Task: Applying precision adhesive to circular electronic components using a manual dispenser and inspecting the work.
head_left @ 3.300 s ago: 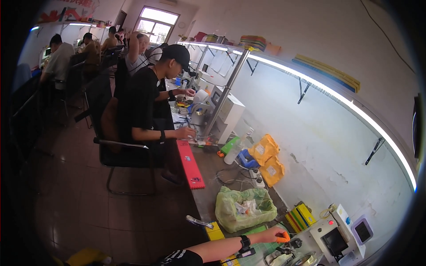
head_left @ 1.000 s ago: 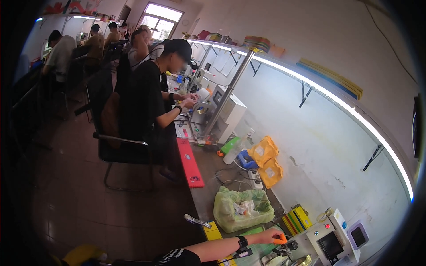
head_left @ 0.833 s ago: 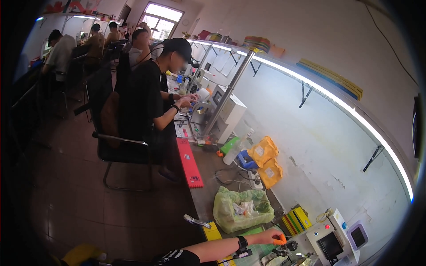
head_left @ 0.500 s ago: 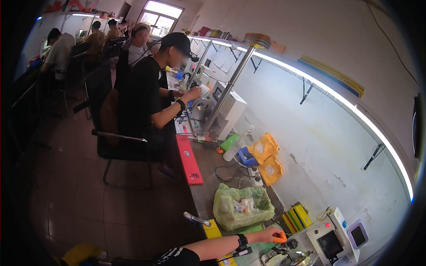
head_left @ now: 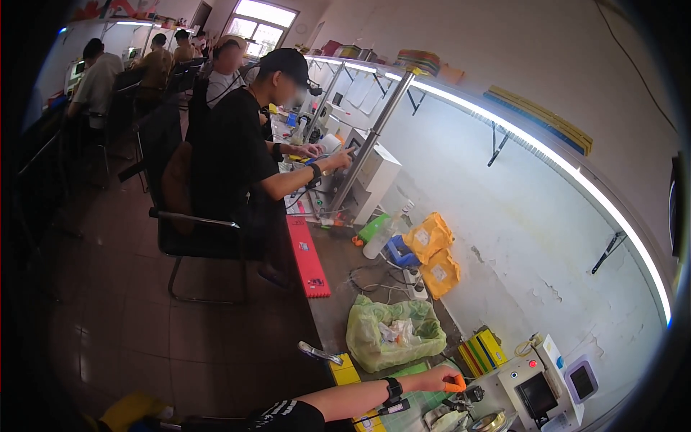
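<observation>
My left hand [head_left: 440, 379] reaches in from the lower left, with a dark watch [head_left: 394, 389] on the wrist. Orange covers sit on its fingertips, which are bent down and drawn together; whatever lies between them is too small to make out. Beside the fingertips is a small black knob-like part [head_left: 475, 394]. To the right stands a pale machine [head_left: 513, 392] with a dark screen and lit red and blue buttons. A shiny round metal piece [head_left: 491, 422] shows at the lower edge. A green mat [head_left: 414, 403] lies under my forearm. My right hand is out of the picture.
A bin lined with a green bag [head_left: 367, 353] holds crumpled paper. Nearby are a yellow strip [head_left: 345, 369], stacked coloured trays [head_left: 482, 353], orange packets [head_left: 430, 237], a power strip [head_left: 415, 284] and a red tray [head_left: 308, 257]. A co-worker in black [head_left: 234, 144] sits further along the bench.
My left hand stays nearly in place. A blue light now shows on the machine, and the round metal piece has come into sight. The co-worker's hand has moved right toward a white device.
</observation>
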`<state>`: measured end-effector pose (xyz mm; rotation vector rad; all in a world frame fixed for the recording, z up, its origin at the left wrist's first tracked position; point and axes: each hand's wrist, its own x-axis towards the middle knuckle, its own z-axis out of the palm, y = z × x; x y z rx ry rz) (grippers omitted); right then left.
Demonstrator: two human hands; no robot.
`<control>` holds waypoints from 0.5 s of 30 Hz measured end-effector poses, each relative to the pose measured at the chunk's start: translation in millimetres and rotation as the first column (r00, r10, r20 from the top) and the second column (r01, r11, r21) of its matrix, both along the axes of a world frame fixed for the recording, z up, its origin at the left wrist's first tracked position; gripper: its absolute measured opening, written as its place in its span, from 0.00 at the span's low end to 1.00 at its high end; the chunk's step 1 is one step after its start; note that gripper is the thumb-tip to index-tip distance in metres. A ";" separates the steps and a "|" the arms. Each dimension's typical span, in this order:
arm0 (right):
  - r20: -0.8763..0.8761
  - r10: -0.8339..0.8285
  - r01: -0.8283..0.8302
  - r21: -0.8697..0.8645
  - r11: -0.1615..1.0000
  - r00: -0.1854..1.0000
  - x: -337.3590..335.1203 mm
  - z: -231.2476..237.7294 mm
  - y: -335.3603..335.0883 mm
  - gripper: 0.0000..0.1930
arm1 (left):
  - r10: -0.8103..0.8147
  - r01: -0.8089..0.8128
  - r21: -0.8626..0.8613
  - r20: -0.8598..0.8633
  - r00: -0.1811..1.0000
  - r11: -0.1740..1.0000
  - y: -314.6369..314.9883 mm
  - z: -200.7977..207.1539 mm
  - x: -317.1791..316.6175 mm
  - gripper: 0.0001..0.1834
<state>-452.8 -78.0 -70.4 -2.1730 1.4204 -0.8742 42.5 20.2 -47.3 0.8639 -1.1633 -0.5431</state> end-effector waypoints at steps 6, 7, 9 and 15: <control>0.023 0.015 -0.015 -0.005 1.000 1.000 7.1 9.1 10.3 0.13 | -0.006 0.006 0.010 -0.002 1.000 1.000 -2.8 -5.0 2.8 0.07; 0.010 -0.002 0.002 0.012 1.000 1.000 10.0 14.9 14.8 0.13 | -0.011 0.011 0.018 -0.007 1.000 1.000 -3.1 -4.5 2.3 0.07; -0.001 -0.018 0.018 0.029 0.999 1.000 11.7 19.6 17.3 0.13 | -0.013 0.014 0.022 -0.006 1.000 1.000 -2.5 -3.3 2.0 0.07; -0.068 -0.090 0.096 0.085 0.992 0.994 -22.7 -56.3 -49.8 0.15 | -0.020 0.020 0.006 0.008 1.000 1.000 -1.2 -2.5 0.2 0.07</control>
